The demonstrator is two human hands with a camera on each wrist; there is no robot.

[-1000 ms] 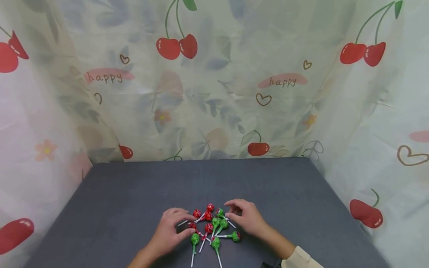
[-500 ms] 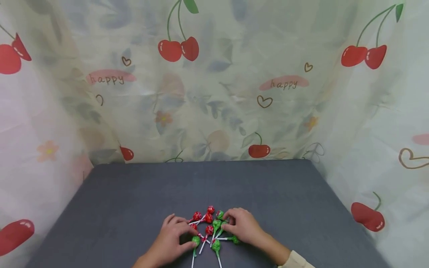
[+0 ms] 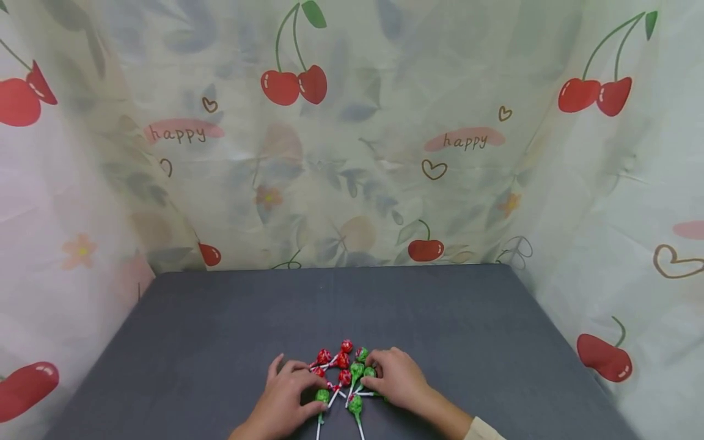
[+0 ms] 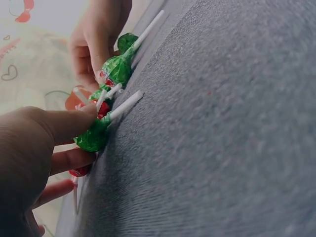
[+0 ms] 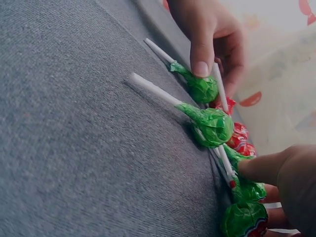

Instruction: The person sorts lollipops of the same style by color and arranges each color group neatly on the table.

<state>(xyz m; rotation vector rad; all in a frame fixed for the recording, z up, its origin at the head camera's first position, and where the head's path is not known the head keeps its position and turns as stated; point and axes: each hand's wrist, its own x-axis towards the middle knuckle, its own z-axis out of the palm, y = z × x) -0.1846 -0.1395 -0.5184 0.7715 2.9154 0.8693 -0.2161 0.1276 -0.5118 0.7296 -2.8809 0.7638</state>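
- A green lollipop [image 3: 322, 396] is sitting at the front left of the bunch, and its white stick [image 4: 127, 104] is pointing toward the person.
- The left hand [image 3: 285, 395] is holding its round top, with fingers making a narrow pinch.
- The right hand [image 3: 401, 380] seems to be pinching a second green lollipop [image 3: 370, 371], but the fingers are partly hiding it.
- Red lollipops [image 3: 343, 360] are lying between the hands.
- A third green lollipop [image 3: 355, 404] is lying near the front.
- A dark surface [image 3: 220, 330] is spreading under everything.
- A cherry cloth [image 3: 352, 55] is hanging behind.
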